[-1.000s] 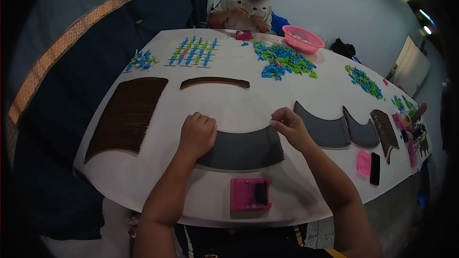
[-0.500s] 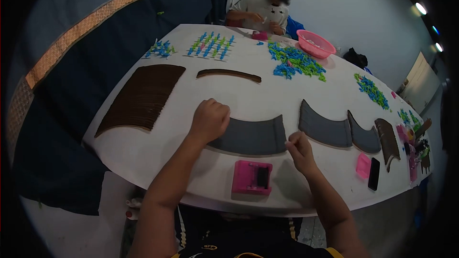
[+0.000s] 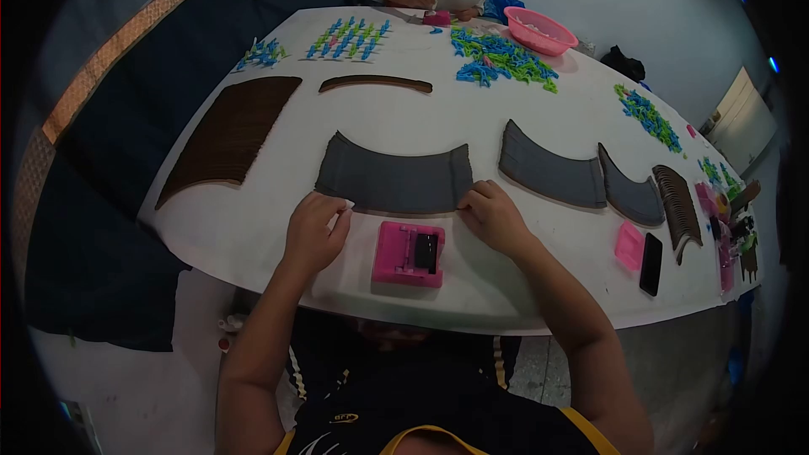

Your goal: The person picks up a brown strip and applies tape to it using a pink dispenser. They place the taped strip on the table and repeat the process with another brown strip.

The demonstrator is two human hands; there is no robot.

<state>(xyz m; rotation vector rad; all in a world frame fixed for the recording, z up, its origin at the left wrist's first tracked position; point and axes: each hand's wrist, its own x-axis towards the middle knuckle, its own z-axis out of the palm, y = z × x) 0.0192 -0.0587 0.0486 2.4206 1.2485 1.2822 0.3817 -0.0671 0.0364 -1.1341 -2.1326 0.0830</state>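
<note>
In front of me lies a curved stack of thin dark grey strips (image 3: 396, 173), its lower edge bowed towards me. My left hand (image 3: 318, 232) is at its lower left corner, thumb and forefinger pinched on a small white piece (image 3: 348, 205). At the lower right corner is my right hand (image 3: 499, 217), its fingers bent together close to the strips; what they hold, if anything, is hidden. Between my forearms, nearer the table edge, sits a pink box-like device (image 3: 389, 257) with a black part on its right.
A brown stack (image 3: 232, 135) lies left, a brown strip (image 3: 375, 82) behind, more grey stacks (image 3: 552, 170) right. Blue and green pieces (image 3: 501, 59) are heaped near a pink basin (image 3: 539, 31). A phone (image 3: 650, 264) lies beside a pink tray (image 3: 629, 244). Another person sits opposite.
My left hand has come down from above the grey stack's left side to its lower left corner, where a white piece now shows. My right hand stays by the right corner. The view has shifted.
</note>
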